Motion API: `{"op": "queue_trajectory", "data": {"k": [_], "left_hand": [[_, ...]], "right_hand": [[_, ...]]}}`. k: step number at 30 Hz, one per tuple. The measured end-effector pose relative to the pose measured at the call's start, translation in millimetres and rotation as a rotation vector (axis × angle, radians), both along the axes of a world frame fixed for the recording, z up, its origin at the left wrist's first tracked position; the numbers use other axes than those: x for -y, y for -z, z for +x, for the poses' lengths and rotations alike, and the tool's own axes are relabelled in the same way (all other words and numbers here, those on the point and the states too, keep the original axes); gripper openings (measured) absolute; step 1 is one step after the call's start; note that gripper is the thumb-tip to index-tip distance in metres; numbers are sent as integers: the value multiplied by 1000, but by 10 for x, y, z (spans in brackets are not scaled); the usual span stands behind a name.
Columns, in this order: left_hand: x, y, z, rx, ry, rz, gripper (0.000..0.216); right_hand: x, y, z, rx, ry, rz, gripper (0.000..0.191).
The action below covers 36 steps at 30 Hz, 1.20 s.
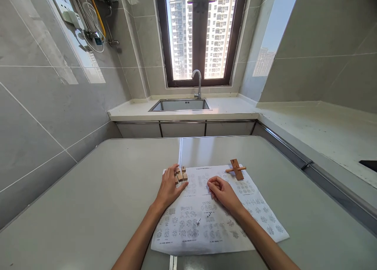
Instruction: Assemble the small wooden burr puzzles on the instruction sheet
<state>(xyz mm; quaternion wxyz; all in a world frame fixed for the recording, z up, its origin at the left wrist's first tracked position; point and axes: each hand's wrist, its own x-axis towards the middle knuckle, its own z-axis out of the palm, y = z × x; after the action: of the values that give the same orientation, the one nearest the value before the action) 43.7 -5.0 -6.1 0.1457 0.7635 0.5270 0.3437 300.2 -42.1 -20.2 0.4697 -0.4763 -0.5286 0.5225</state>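
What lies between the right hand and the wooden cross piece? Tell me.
Only the printed sheet: in the head view, the stretch from the right hand to the wooden cross piece holds nothing else.

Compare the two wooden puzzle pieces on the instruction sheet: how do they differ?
The block cluster is chunky and pale; the cross piece is flat, darker, with a thin rod through it. The left hand touches the cluster; the cross piece lies untouched, beyond the right hand. Both are wooden and rest on the printed sheet.

Tan wooden blocks [180, 174] lie on a white sheet [206, 219] printed with black diagrams.
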Motion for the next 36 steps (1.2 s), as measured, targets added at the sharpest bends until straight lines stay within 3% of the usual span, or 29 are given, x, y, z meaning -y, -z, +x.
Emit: {"op": "queue_trajectory", "data": {"k": [9,24,36], "left_hand": [[-34,-38,-76,43,101,-133,74],[-16,-69,-56,3,163,-119,59],[49,-60,8,67,247,-164,70]], "right_hand": [[-8,3,-10,15,-6,3,39],[8,-41,-27,19,-11,-5,40],[36,-106,-47,67,-11,3,36]]}}
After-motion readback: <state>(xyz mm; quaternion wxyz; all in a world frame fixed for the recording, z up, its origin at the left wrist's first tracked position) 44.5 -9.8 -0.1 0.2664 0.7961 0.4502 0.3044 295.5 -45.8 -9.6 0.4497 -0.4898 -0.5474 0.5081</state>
